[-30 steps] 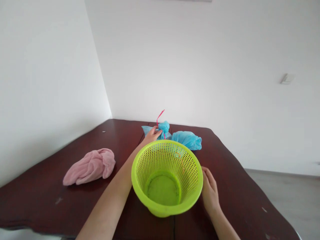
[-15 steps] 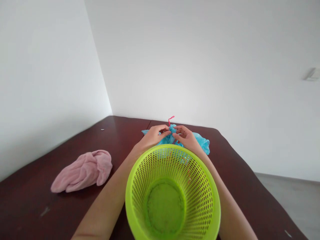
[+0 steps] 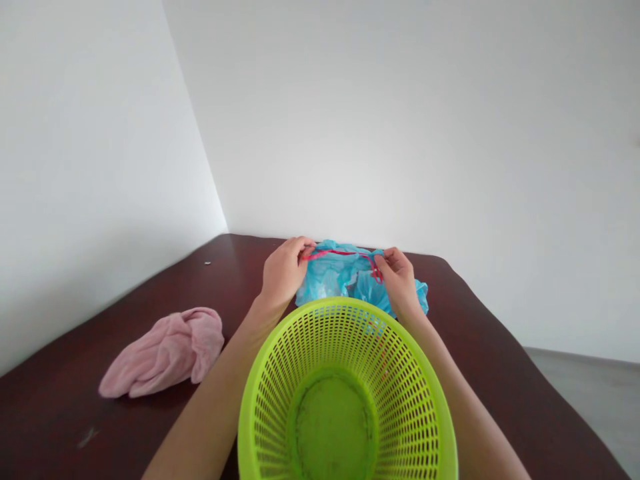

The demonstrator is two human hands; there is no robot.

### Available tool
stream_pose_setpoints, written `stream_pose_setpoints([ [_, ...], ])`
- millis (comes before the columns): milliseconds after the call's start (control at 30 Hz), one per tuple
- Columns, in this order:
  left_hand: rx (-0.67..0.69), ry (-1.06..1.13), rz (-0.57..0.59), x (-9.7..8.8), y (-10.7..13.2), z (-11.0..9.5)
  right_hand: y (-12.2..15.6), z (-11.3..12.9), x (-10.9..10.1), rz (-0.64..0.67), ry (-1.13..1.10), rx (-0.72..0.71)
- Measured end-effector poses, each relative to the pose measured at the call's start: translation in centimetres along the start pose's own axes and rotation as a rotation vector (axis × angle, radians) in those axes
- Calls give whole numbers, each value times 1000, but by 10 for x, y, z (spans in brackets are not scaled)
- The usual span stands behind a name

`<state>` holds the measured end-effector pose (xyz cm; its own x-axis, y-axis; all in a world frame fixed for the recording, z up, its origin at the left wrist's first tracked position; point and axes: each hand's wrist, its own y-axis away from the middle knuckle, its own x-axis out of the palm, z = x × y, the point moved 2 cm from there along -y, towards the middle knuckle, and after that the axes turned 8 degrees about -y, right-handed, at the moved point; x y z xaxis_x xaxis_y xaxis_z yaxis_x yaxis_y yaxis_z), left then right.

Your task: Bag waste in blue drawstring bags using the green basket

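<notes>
A thin blue plastic bag with a red drawstring along its top edge is stretched between my hands. My left hand pinches the bag's left corner, with the red string running out from its fingers. At the other end, my right hand is closed on the bag's right top corner, where a loop of the string dangles. In front of the bag, between my forearms, stands a yellow-green slotted plastic basket with nothing inside; its rim hides the bag's lower part.
A crumpled pink towel lies on the dark red-brown table, left of my left forearm. White walls meet in a corner behind the table. Grey floor shows beyond the table's right edge.
My hands have moved apart, left and right, spreading the bunched bag top into a wide edge. The red string now runs across between them instead of sticking up.
</notes>
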<state>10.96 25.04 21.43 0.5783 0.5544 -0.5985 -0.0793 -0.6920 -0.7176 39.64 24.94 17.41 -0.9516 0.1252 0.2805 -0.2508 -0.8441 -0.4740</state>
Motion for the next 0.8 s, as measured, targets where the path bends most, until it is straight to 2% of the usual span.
stream_pose_setpoints([
  [167,-146,-2,-37,-4,-2,18,3,6,3,-119,-197,22],
  [267,-233,198,-47,2,-5,25,9,11,14,-95,-209,54],
  [300,-277,347,0,7,-5,26,11,13,17,-64,-200,78],
  [400,-364,823,253,26,-6,23,16,17,22,88,-174,202],
  [467,-309,912,294,35,-6,19,17,17,21,216,-173,316],
  [533,-207,836,227,38,-7,16,18,16,18,317,-163,420],
  [600,-127,749,211,38,-6,11,17,14,17,353,-96,451],
  [700,-48,698,299,36,-3,2,17,9,20,369,88,327],
  [800,-8,642,327,32,0,-7,18,5,28,436,134,208],
])
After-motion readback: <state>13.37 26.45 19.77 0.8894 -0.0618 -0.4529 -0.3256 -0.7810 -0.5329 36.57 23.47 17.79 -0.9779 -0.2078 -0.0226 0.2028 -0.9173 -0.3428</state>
